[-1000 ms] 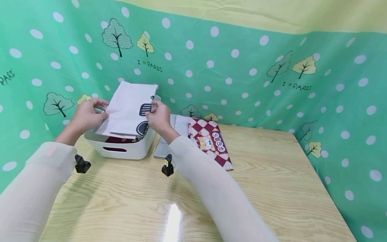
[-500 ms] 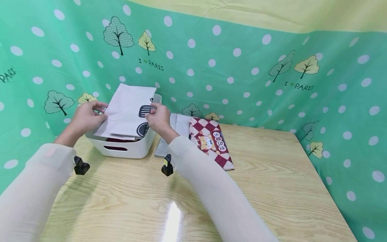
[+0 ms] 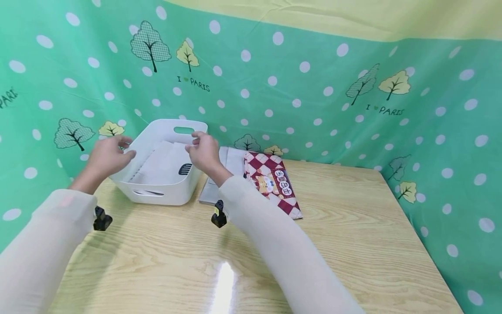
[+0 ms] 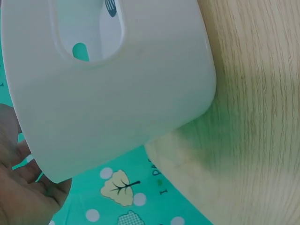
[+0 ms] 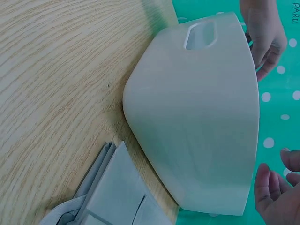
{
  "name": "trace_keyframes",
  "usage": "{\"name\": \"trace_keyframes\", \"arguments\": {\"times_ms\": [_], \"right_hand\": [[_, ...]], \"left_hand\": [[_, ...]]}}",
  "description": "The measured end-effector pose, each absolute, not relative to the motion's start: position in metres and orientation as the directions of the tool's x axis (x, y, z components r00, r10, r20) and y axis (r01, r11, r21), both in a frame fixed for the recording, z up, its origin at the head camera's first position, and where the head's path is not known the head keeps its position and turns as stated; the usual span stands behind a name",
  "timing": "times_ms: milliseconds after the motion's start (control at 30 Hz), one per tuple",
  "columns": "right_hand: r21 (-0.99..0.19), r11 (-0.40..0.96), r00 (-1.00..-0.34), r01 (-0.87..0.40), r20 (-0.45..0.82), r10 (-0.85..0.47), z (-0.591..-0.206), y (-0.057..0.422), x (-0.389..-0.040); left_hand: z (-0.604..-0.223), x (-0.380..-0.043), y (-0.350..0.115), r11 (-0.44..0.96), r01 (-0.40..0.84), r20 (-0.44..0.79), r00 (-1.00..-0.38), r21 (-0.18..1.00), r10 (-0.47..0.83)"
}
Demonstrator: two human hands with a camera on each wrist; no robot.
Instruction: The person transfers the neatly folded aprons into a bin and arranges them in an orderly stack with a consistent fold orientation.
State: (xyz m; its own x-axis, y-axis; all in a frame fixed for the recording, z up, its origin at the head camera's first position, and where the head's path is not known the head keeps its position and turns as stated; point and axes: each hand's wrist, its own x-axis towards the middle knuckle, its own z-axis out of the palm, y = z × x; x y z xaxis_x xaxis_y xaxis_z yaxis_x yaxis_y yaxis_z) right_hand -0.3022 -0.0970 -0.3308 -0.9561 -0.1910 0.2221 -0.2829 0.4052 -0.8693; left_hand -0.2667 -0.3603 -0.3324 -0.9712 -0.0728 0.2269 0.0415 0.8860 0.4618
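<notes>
A white plastic basket [image 3: 181, 195] with handle slots stands on the table at the back left. Inside it lies a folded white cloth [image 3: 164, 159] with a dark spatula print. My left hand [image 3: 109, 158] is over the basket's left rim, fingers and thumb spread with nothing between them. At the opposite rim my right hand [image 3: 205, 153] hovers, its fingers loosely bent and holding nothing. In the right wrist view my right hand [image 5: 281, 197] shows beside the basket wall [image 5: 197, 112], thumb apart from fingers. The left wrist view has my left hand [image 4: 30, 197] by the basket's corner.
Right of the basket lies a grey folded cloth [image 5: 122, 187] with a strap. Partly beside it is a folded red-and-white checked cloth [image 3: 270, 181] with a cartoon animal. A green dotted curtain [image 3: 274, 100] hangs behind the wooden table [image 3: 353, 244].
The folded white cloth has left both hands and dropped from above the rim down into the basket. The hands stay at the rims, their fingers now loosened.
</notes>
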Motion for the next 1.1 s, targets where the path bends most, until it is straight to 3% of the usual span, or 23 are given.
{"name": "trace_keyframes", "arguments": {"times_ms": [433,1100], "right_hand": [[-0.906,0.274,-0.941,-0.323,0.277,-0.193,-0.327,-0.075,-0.297],[-0.817,0.276,-0.862,-0.506,0.466,-0.2,-0.329,-0.022,-0.289]], "left_hand": [[-0.333,-0.27,-0.325,0.865,0.114,0.264,-0.964,0.489,-0.023],[-0.331,-0.27,-0.249,0.789,0.293,0.368,-0.925,0.54,0.091]]}}
